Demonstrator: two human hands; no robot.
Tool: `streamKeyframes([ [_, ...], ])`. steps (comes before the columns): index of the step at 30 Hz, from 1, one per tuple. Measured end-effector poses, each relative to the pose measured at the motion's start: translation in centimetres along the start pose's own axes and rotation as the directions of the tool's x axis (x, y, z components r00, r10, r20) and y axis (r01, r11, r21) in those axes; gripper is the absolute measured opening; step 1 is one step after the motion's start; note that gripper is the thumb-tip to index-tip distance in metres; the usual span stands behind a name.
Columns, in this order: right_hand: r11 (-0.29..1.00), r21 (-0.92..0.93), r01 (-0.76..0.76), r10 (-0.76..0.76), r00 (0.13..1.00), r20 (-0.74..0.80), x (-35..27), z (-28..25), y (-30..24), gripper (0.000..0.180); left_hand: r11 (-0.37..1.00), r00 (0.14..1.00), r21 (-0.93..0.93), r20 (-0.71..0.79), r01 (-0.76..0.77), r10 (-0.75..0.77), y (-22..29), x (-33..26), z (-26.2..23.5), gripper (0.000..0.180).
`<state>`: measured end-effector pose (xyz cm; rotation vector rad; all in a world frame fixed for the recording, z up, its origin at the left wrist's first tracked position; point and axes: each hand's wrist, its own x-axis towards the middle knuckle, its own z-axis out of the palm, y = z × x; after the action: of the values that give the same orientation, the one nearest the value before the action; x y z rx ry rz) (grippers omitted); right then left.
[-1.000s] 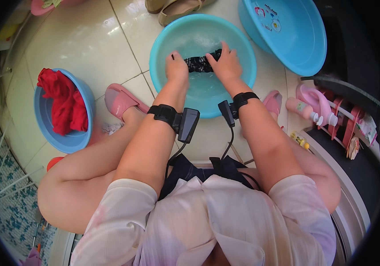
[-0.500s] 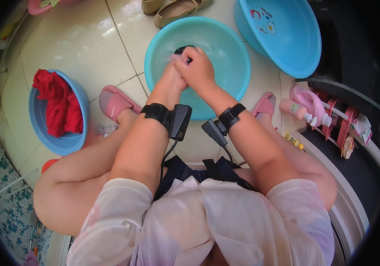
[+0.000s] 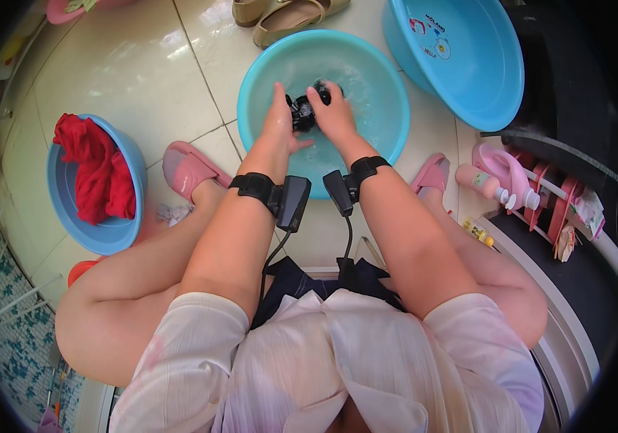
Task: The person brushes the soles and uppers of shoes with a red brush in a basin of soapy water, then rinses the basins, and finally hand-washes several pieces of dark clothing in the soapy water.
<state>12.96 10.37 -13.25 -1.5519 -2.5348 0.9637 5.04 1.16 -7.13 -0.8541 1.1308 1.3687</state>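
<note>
A wet black cloth [image 3: 302, 114] bunches up over the cloudy water in a turquoise basin [image 3: 398, 137]. My right hand [image 3: 335, 115] grips it from the right, with the thumb and fingers around its upper end. On the other side, my left hand [image 3: 279, 117] is open, thumb spread away from the raised fingers. The cloth lies against its palm side, and part of that contact is hidden. What kind of garment the cloth is cannot be made out.
A blue bucket [image 3: 136, 162] with red cloth [image 3: 93, 169] stands left. At the upper right is a larger blue basin [image 3: 468, 65]. Tan sandals [image 3: 287, 25] lie beyond the turquoise basin. Pink bottles [image 3: 478, 180] and a pink rack [image 3: 558, 209] are at the right.
My hands were pressed together around the cloth; now they are apart, the right one shifted rightward. More of the black cloth shows between them.
</note>
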Motion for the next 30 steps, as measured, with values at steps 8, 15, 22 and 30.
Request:
streamKeyframes([
  [8,0.854,0.398,0.336,-0.400,0.913,0.087,-6.4,-3.8,-8.1,0.030,0.975,0.909,-0.189,0.375,-0.119,0.184,-0.3,4.8,-4.9,0.031],
  [15,0.965,-0.261,0.020,-0.024,1.000,-0.013,1.2,-4.1,0.5,0.038,0.884,0.852,0.291,-0.278,-0.365,0.443,-2.4,3.4,-0.9,0.043],
  [22,0.951,0.256,-0.174,0.101,0.956,0.274,-0.3,-1.1,-0.9,0.060,0.999,0.998,0.013,-0.045,-0.048,0.049,-2.0,1.3,0.3,0.055],
  [30,0.911,0.404,0.082,-0.190,0.954,0.234,-4.5,-2.8,-6.4,0.042,0.867,0.971,-0.496,0.185,-0.043,0.154,-1.2,5.3,-2.9,0.019],
])
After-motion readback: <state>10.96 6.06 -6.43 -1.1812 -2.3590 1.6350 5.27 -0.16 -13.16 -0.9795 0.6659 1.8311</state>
